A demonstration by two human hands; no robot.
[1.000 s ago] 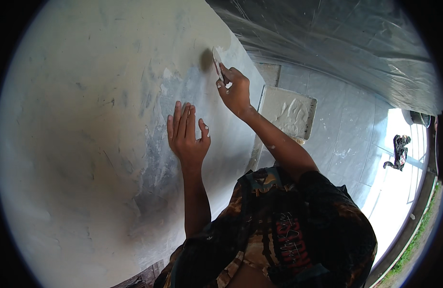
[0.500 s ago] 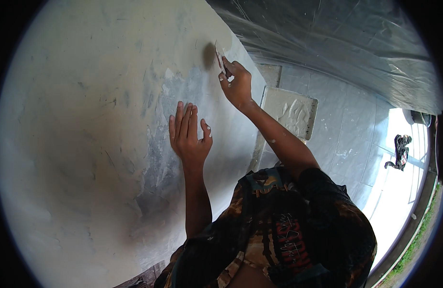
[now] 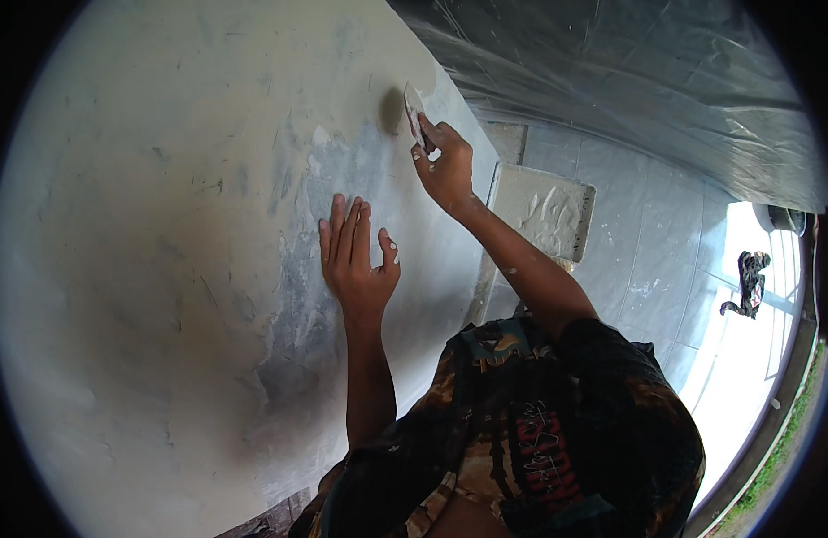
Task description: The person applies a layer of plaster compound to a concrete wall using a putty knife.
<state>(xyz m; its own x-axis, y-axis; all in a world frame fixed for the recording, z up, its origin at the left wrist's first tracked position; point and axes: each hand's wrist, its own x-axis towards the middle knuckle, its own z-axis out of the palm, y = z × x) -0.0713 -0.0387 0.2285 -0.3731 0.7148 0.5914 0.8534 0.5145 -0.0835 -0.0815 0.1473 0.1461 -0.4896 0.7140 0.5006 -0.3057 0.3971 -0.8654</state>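
Flat against the wall rests my left hand, its fingers stretched out and the thumb apart, with nothing in it. Farther up and to the right, my right hand is closed around a putty knife. The blade is turned to the wall near its right edge; whether it touches cannot be made out. Pale filler coats much of the wall, and a bare grey-blue patch lies beside my left hand. White specks of filler stick to both hands.
A rectangular tray of pale filler is to the right of my right forearm, on grey tiles. Clear plastic sheeting hangs at the upper right. A dark crumpled thing lies on the bright floor at far right.
Little differs. The putty knife and my right hand have shifted very slightly down and to the right. My left hand stays flat on the wall, at nearly the same spot.
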